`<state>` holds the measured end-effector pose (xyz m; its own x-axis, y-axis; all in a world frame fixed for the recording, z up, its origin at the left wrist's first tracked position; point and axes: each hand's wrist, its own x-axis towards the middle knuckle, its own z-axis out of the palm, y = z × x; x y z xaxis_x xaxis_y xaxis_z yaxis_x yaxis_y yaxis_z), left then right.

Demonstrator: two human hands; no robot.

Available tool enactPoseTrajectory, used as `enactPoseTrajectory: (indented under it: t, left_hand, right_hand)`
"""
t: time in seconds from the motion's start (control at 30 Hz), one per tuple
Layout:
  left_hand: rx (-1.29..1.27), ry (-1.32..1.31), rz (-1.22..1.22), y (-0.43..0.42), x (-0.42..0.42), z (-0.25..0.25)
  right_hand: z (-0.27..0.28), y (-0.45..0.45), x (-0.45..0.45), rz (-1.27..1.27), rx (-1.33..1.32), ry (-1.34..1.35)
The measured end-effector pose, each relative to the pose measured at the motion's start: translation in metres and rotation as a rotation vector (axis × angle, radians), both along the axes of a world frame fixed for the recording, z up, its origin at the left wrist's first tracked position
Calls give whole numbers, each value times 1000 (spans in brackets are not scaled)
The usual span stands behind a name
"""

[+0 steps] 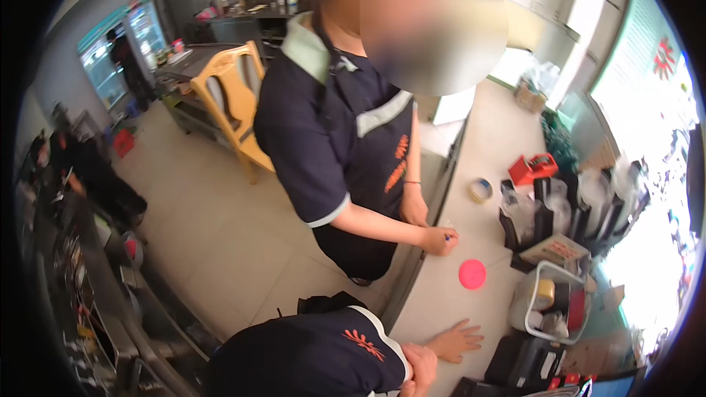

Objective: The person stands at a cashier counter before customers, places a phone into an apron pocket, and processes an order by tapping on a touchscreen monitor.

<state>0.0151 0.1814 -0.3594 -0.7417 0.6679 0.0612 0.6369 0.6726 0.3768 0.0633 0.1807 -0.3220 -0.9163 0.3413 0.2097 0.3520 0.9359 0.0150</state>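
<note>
My left hand [456, 340] lies on the light counter [437, 301], its fingers spread and nothing under them that I can see. At the bottom edge, my right hand [420, 369] is closed round my left forearm, just past the sleeve with pale trim; its lower part is cut off. A round pink disc [472, 274] rests on the counter beyond my left hand. Across from me a co-worker in a dark shirt [309, 132] leans in. That person's hand [439, 241] holds a blue-tipped pen [448, 237] to the counter; their other hand is by the counter edge.
A white basket [535, 301] holds tape and small items. Beside it are a black box [523, 359] and black holders with clear plastic lids [555, 202]. A tape roll [480, 190] and a red device [532, 168] stand farther back. A wooden chair [234, 106] is behind the co-worker.
</note>
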Motion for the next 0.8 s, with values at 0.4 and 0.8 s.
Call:
enactPoseTrajectory:
  t: [0.4,0.8]
  left_hand:
    - [-14,45,14,4,1,-5]
    - [27,57,27,4,-1,-9]
  right_hand:
    - [174,-28,99,1301,-1066,210]
    - [67,13,83,566,-1427,183]
